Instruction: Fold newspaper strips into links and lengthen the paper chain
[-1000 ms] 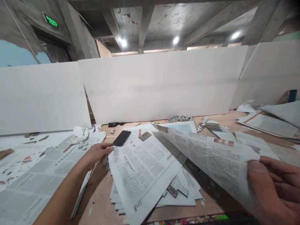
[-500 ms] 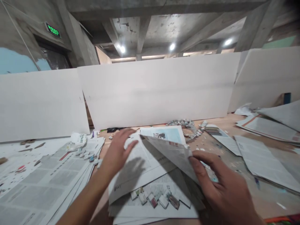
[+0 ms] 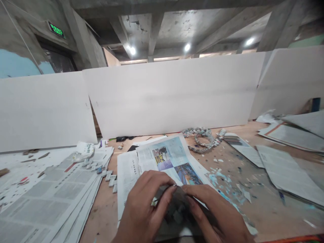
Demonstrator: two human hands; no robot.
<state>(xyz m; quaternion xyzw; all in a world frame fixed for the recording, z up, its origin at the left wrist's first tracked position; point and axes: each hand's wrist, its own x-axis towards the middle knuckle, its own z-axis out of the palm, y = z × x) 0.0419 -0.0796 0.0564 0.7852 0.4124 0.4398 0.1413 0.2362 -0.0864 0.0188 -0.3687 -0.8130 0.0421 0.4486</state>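
My left hand (image 3: 149,206) and my right hand (image 3: 215,211) are close together at the lower middle. The thumb and fingers of each are pinched at the near part of a newspaper sheet (image 3: 178,194), which is dark with shadow between them. Below it, blurred folded-paper pieces (image 3: 178,212) show dimly, partly covered by my hands. Beyond my fingers, a newspaper page (image 3: 146,152) with colour photos lies flat on the stack. The exact grip is partly hidden.
A braided folded-paper chain (image 3: 202,145) lies coiled behind the stack. Newspaper piles (image 3: 58,195) are at left, with a crumpled white wrapper (image 3: 83,152) on top. More sheets (image 3: 288,168) and paint-like blue flecks (image 3: 222,179) are at right. White panels (image 3: 172,94) stand behind.
My left hand has come down from the far edge of the page, and my right hand has moved left beside it. The lifted sheet was drawn toward me, exposing the colour-photo page.
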